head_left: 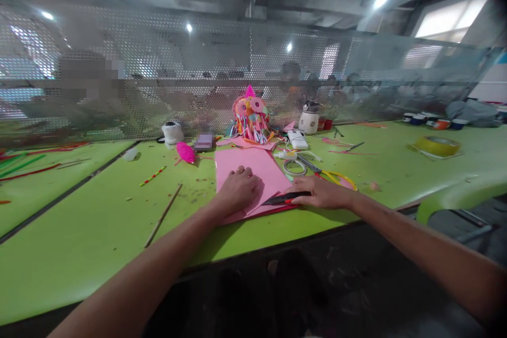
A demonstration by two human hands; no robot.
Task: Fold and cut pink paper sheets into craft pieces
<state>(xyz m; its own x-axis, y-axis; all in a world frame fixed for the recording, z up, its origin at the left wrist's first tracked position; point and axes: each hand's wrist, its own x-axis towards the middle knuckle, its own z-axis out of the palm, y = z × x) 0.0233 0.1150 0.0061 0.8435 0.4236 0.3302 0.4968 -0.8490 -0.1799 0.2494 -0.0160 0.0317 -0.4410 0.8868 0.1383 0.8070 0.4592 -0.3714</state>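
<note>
Pink paper [247,161] lies on the green table in front of me. My left hand [240,188] rests on it with fingers curled and closed, pressing the sheet down. At the paper's right near corner, my right hand [315,191] is closed round a black and red pointed tool [279,199], whose exact kind I cannot make out. The tool's tip points left along a folded or lifted edge of the paper. Just beyond my right hand are scissors with yellow handles [338,177] and a coiled white cable [295,167].
A fringed paper figure [251,116] with big round eyes stands behind the paper. Nearby are a pink yarn bundle [185,152], a white power adapter [298,139] and a white jar [309,119]. A thin stick [163,215] lies left, yellow tape [435,146] right. A perforated screen [222,58] borders the back.
</note>
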